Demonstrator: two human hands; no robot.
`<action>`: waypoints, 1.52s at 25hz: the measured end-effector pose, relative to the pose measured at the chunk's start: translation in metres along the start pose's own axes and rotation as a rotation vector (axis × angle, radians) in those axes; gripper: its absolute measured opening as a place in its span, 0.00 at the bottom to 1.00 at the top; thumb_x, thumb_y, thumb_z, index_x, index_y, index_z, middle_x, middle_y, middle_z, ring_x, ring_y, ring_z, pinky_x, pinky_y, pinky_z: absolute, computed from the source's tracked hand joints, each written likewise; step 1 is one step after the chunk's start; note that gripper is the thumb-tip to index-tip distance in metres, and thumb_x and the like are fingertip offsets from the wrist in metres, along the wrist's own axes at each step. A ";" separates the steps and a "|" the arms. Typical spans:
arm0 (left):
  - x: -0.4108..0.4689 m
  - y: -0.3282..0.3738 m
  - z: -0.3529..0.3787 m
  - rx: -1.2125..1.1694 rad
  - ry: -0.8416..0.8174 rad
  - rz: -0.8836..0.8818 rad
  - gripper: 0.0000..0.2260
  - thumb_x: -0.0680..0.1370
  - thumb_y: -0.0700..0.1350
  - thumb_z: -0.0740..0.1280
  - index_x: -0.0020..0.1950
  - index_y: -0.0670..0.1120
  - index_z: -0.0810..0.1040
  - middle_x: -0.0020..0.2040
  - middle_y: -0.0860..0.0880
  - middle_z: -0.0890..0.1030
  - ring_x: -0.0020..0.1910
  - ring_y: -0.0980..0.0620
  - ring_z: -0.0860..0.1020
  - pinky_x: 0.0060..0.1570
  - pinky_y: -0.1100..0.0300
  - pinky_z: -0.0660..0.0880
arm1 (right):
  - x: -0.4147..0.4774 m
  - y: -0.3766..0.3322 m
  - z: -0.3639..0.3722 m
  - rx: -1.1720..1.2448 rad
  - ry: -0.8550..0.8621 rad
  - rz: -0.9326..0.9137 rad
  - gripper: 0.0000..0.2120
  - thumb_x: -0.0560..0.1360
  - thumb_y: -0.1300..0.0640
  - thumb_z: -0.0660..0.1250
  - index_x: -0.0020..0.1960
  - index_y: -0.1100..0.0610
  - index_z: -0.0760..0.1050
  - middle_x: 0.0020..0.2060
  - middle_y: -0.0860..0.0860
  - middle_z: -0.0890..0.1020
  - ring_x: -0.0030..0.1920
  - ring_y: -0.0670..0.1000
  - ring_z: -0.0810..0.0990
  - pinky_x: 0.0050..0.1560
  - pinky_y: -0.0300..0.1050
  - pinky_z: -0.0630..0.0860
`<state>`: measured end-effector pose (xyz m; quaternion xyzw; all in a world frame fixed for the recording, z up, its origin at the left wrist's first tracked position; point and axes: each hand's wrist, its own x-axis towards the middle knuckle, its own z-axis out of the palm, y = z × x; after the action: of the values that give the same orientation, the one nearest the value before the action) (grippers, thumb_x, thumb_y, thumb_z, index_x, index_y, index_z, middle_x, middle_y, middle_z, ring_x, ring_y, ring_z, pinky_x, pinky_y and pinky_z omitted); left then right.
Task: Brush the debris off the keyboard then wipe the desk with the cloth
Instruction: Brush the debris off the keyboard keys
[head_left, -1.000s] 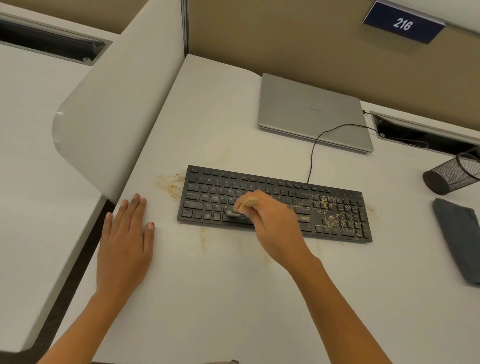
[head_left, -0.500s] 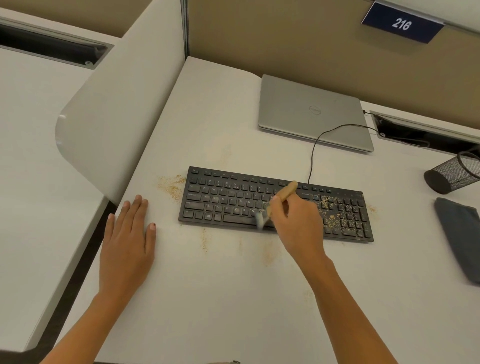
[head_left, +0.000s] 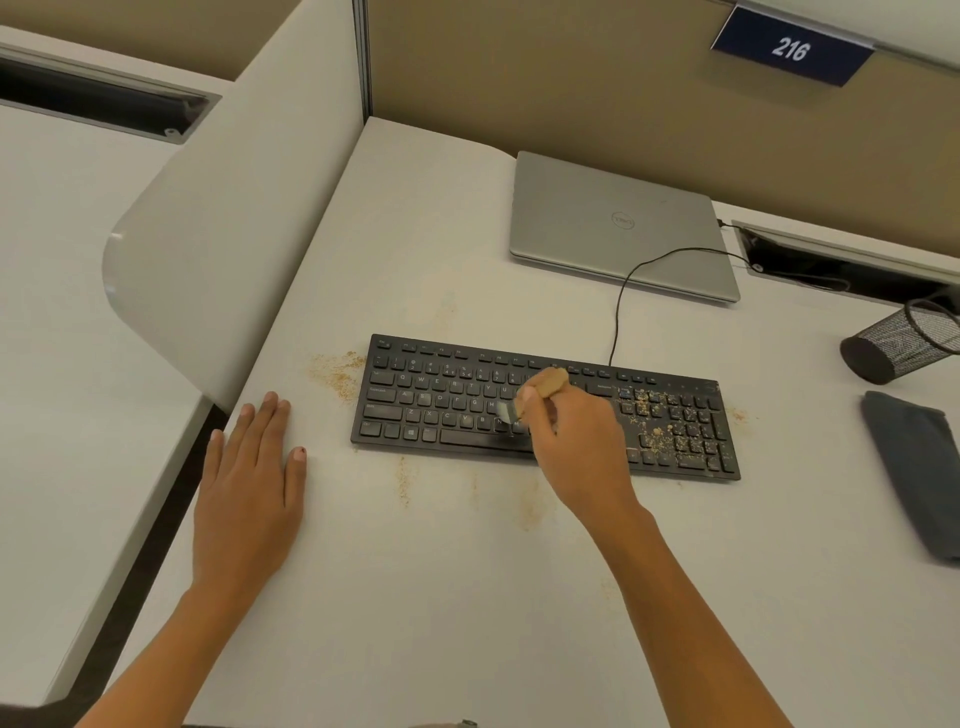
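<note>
A black keyboard (head_left: 447, 400) lies across the middle of the white desk (head_left: 415, 597). Tan crumbs (head_left: 657, 431) cover its right keys, and more crumbs lie on the desk left of it and in front of it. My right hand (head_left: 576, 447) grips a small wooden-handled brush (head_left: 545, 384), its bristles on the keys near the keyboard's middle. My left hand (head_left: 249, 493) rests flat on the desk, left of the keyboard and apart from it. A folded dark grey cloth (head_left: 914, 467) lies at the right edge.
A closed silver laptop (head_left: 618, 223) sits behind the keyboard, whose black cable (head_left: 623, 291) runs to a desk slot (head_left: 841, 265). A black mesh cup (head_left: 904, 343) lies tipped over at the right. A curved white divider (head_left: 228, 223) bounds the desk's left side.
My right hand swept the brush from the left-centre keys down to the front edge, then came back up onto the middle keys. My left hand stayed still.
</note>
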<state>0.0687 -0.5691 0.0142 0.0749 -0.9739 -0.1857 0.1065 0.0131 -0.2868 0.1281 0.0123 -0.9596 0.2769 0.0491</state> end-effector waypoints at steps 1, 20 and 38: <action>0.000 0.000 0.000 0.000 -0.001 0.001 0.27 0.82 0.52 0.48 0.78 0.41 0.62 0.78 0.44 0.64 0.78 0.46 0.58 0.77 0.46 0.51 | 0.000 -0.002 0.000 -0.029 -0.013 -0.028 0.15 0.82 0.51 0.57 0.39 0.53 0.73 0.26 0.44 0.72 0.27 0.44 0.71 0.29 0.39 0.63; -0.002 0.000 0.001 -0.013 -0.006 -0.002 0.27 0.82 0.53 0.47 0.78 0.42 0.62 0.78 0.45 0.62 0.79 0.48 0.57 0.78 0.48 0.49 | 0.037 -0.009 -0.010 -0.145 -0.283 -0.048 0.10 0.82 0.50 0.58 0.49 0.53 0.75 0.34 0.40 0.74 0.34 0.41 0.73 0.40 0.47 0.72; -0.001 0.001 -0.001 -0.008 -0.003 -0.007 0.27 0.82 0.53 0.47 0.78 0.42 0.62 0.78 0.46 0.63 0.79 0.48 0.57 0.78 0.52 0.46 | 0.028 -0.015 -0.003 -0.128 -0.132 -0.012 0.17 0.83 0.51 0.54 0.43 0.59 0.75 0.29 0.52 0.76 0.28 0.50 0.72 0.30 0.44 0.67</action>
<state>0.0701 -0.5685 0.0147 0.0777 -0.9731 -0.1898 0.1047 -0.0140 -0.2982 0.1417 0.0330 -0.9763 0.2135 -0.0121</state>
